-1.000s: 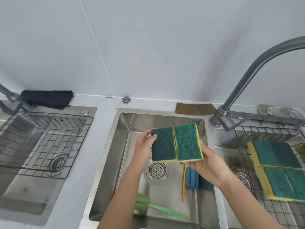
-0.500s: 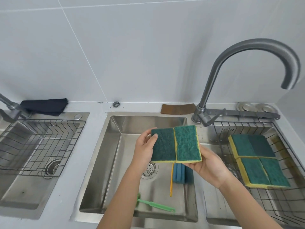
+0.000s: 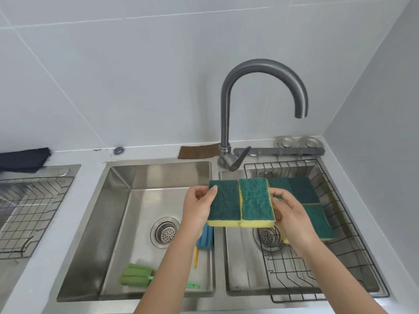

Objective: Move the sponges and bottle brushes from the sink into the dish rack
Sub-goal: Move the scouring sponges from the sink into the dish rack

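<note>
Two green-topped yellow sponges lie side by side, held flat between both hands above the divider of the two basins. My left hand grips their left edge, my right hand their right edge. Several more sponges lie in the wire dish rack over the right basin, partly hidden by my right hand. In the left sink lie a green bottle brush at the front and a blue brush with a yellow handle, mostly behind my left forearm.
A tall curved faucet stands behind the divider, its spout over the rack. A brown cloth lies by its base. Another wire rack sits over a sink at far left, with a dark cloth behind it.
Both hands have carried the pair of sponges to the right, from over the left basin to the divider beside the rack. The view has shifted right as well.
</note>
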